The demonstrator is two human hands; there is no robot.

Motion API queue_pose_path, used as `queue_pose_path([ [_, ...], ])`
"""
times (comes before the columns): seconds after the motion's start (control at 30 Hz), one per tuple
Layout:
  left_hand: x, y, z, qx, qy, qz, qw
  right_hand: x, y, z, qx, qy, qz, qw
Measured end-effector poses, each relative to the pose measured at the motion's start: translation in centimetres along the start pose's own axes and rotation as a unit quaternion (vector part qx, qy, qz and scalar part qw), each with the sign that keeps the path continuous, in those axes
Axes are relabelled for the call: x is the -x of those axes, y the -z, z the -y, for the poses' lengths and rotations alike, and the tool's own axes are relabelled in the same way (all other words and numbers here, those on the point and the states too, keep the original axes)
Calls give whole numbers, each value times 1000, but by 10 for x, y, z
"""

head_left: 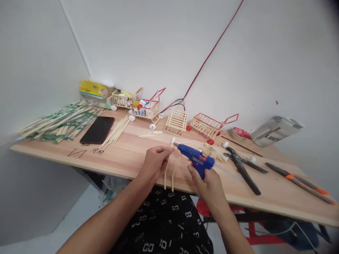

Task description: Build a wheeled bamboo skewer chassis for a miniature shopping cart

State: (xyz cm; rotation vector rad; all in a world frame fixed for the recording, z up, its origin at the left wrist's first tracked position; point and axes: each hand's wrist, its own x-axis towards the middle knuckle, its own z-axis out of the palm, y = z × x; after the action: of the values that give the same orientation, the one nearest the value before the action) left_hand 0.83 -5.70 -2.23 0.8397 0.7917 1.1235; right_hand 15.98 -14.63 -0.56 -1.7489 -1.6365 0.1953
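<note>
Far left, a heap of wrapped sticks [54,121] fans out to the left edge of the wooden surface [127,157], with a yellow box [92,90] behind it in the wall corner. Just right lies a black phone [97,129], and touching its right side a loose sheaf of bare sticks [116,130]. Two small stick carts [143,107] stand along the far edge. A bare strip of wood runs from the phone to the left hand [155,164], open down to the near edge. That hand is closed, with its fingertips pinching the top of a two-legged stick frame [172,178]. The frame's legs point toward the person and end just short of the near edge. The right hand [209,183] is wrapped around the grip of a blue glue gun [197,159], whose nozzle points left, close to the pinched top of the frame. Behind the hands stand an open stick crate [176,121] and a red-handled cart [209,125], with clear wood between them and the hands. Right of the gun lie black pliers [242,167], then an orange-handled tool [299,181] slanting toward the near right edge. A silver packet [277,130] leans at the far right wall. A red cable [209,56] climbs the wall.
</note>
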Motion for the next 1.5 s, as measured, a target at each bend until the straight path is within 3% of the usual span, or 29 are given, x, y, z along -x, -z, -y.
queue_pose_path([
  [0.97, 3, 1, -4, -18, 4, 9, 1000, -4, 5, 2, -4, 0, -38, 999],
  [1.5, 4, 0, -4, -22, -3, 8, 1000, -2, 4, -4, 11, 2, -12, 1000],
])
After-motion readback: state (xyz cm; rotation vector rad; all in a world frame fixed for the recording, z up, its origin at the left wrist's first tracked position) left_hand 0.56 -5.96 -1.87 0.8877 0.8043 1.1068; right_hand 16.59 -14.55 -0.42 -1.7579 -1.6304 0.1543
